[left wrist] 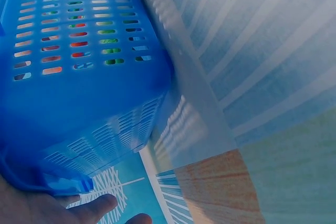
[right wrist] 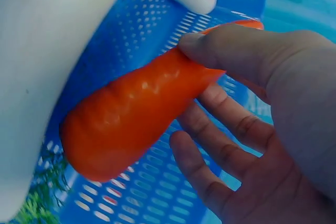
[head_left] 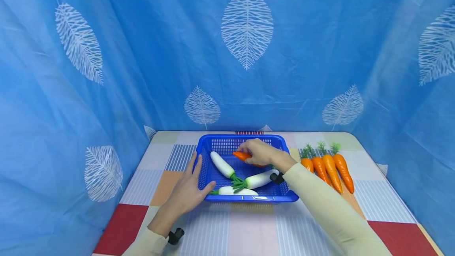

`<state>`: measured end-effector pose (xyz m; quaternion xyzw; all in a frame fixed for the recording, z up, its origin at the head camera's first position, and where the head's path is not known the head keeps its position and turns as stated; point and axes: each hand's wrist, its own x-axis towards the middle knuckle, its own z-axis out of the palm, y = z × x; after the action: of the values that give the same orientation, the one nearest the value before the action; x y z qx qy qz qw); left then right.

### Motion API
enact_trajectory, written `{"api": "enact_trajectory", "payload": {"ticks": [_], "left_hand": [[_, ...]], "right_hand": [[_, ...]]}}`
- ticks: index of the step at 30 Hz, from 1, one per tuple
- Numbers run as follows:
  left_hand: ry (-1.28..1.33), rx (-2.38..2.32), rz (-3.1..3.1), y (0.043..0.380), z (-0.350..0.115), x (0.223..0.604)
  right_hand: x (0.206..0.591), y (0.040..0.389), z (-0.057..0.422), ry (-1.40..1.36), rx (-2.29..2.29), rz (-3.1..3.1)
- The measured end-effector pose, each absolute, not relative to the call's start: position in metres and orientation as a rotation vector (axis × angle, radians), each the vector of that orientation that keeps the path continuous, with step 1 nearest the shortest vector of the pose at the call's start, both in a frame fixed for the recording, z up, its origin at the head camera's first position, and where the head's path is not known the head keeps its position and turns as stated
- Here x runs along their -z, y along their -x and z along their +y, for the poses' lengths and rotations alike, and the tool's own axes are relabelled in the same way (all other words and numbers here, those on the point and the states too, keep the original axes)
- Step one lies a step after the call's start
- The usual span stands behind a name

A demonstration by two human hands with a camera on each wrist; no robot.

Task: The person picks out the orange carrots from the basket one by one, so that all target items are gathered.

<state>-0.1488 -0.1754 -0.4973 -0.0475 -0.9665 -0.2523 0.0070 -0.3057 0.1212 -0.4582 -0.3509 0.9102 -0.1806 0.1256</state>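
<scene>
A blue plastic basket (head_left: pixel 245 198) stands on the table. Inside it my right hand (head_left: pixel 257 151) pinches an orange carrot (right wrist: pixel 126 116), thumb on top and fingers below. The carrot's thick end shows in the right wrist view; the thumb hides part of its thin end. Three white radishes with green tops lie in the basket: a left one (head_left: pixel 222 164), a right one (head_left: pixel 263 179) and a near one (head_left: pixel 238 191). My left hand (head_left: pixel 190 191) touches the basket's left rim with its fingers extended.
Several carrots (head_left: pixel 330 169) with leafy green tops lie side by side on the table right of the basket. A patchwork-patterned cloth (head_left: pixel 252 228) covers the table. Blue curtains (head_left: pixel 249 90) with white leaf prints hang behind and at both sides.
</scene>
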Motion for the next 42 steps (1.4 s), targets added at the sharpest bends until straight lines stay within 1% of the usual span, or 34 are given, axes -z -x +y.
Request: {"api": "enact_trajectory", "payload": {"ticks": [8, 28, 42], "left_hand": [[0.165, 0.797, -3.012, 0.151, -0.176, 0.495], [0.175, 0.778, -3.014, 0.148, -0.178, 0.495], [0.175, 0.799, -3.009, 0.147, -0.179, 0.495]], "right_hand": [[0.443, 0.300, 0.131, 1.058, 0.569, 2.732], [0.430, 0.284, 0.148, 1.079, 0.643, 2.859], [0.429, 0.275, 0.167, 0.986, 0.818, 2.876]]}}
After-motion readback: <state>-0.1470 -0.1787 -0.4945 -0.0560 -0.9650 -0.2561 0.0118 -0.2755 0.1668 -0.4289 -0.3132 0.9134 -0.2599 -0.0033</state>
